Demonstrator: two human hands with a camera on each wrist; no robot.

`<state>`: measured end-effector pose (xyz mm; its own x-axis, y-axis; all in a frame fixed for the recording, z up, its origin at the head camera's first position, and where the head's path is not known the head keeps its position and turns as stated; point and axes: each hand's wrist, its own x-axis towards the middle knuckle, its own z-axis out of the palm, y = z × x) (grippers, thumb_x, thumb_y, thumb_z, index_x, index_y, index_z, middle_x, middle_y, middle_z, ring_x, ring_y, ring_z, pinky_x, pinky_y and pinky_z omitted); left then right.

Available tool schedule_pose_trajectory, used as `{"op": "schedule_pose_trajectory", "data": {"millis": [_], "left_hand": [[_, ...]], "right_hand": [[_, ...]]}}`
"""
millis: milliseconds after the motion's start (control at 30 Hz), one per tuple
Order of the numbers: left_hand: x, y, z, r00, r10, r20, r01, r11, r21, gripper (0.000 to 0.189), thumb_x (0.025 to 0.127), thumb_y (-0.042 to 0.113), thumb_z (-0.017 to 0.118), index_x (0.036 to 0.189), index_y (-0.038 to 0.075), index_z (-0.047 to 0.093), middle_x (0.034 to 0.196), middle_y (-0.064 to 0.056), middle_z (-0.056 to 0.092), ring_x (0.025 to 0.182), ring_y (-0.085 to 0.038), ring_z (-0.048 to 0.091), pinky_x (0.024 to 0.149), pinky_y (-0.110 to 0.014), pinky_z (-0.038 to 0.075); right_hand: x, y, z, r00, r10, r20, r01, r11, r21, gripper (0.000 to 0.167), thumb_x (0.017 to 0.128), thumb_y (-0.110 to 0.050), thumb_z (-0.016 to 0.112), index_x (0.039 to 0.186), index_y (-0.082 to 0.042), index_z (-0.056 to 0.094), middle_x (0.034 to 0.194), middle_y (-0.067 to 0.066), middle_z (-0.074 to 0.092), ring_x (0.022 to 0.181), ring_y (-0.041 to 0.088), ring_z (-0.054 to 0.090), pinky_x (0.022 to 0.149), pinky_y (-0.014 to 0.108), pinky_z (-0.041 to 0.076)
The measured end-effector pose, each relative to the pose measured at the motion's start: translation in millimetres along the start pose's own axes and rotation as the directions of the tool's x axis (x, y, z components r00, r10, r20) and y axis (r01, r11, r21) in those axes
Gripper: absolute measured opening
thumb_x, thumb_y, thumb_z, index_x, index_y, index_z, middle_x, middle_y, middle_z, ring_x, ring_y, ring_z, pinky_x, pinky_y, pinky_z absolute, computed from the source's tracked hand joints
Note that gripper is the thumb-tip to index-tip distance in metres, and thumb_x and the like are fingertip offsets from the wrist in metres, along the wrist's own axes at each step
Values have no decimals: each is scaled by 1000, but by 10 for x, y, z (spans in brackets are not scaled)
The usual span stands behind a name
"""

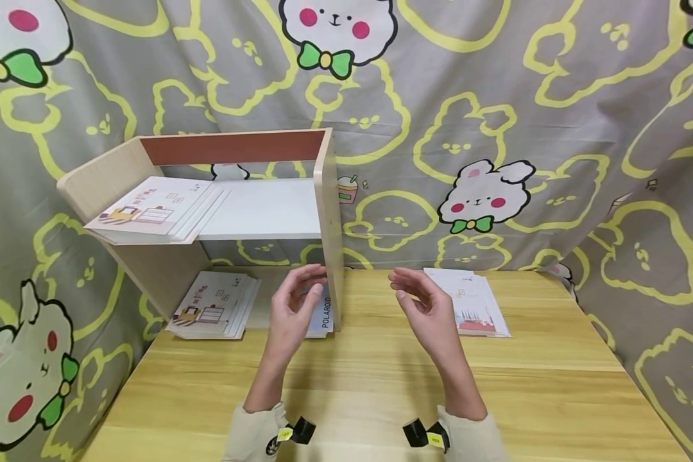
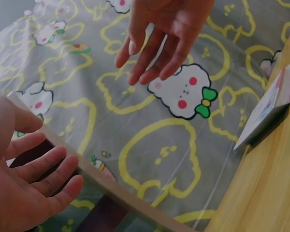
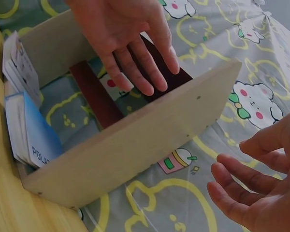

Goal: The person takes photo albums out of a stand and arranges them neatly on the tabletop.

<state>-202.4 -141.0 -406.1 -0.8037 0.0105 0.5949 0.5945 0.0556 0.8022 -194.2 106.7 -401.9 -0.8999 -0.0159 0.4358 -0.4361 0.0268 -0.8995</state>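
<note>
My left hand (image 1: 291, 308) hovers before the right side of a wooden two-tier shelf (image 1: 330, 224), fingers loosely bent around nothing. Level with it, my right hand (image 1: 430, 309) is held up over the table, palm turned inward and also holding nothing. Behind the left hand, a blue book marked POLAROID (image 3: 38, 133) lies on the shelf's lower tier, partly hidden in the head view. Nearest the right hand is a stack of white booklets (image 1: 478, 301) on the table, its left part covered by that hand.
One stack of illustrated booklets (image 1: 150, 205) lies on the upper tier's left end. A similar stack (image 1: 213, 305) sits at the lower tier's left. The wooden table (image 1: 369, 378) meets a patterned cloth curtain (image 1: 381, 128) at the back and sides.
</note>
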Motion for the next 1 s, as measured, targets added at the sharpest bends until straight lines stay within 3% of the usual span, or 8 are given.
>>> {"op": "schedule_pose_trajectory", "data": {"millis": [600, 867, 1000], "left_hand": [[-22, 7, -282, 999, -3, -41, 5, 998, 63, 34, 101, -2, 60, 135, -3, 59, 131, -20, 64, 115, -40, 62, 95, -24, 53], [-39, 10, -441, 998, 10, -59, -5, 997, 82, 33, 102, -1, 59, 135, 0, 60, 126, -21, 66, 112, -33, 66, 94, -25, 54], [-43, 14, -537, 999, 2, -54, 4, 994, 106, 33, 103, 0, 58, 136, 0, 60, 127, -22, 65, 113, -34, 66, 96, -26, 53]], "right_hand": [[-27, 9, 343, 998, -28, 50, 26, 999, 40, 31, 98, 4, 64, 128, -4, 67, 123, 14, 70, 113, 28, 67, 90, 27, 57], [-43, 5, 496, 997, -10, 79, 3, 995, 97, 31, 98, 6, 62, 128, -3, 66, 122, 16, 69, 114, 39, 65, 89, 28, 57], [-52, 10, 587, 996, -4, 86, -7, 992, 129, 33, 97, 8, 62, 127, -4, 67, 121, 16, 69, 112, 37, 65, 89, 28, 58]]}}
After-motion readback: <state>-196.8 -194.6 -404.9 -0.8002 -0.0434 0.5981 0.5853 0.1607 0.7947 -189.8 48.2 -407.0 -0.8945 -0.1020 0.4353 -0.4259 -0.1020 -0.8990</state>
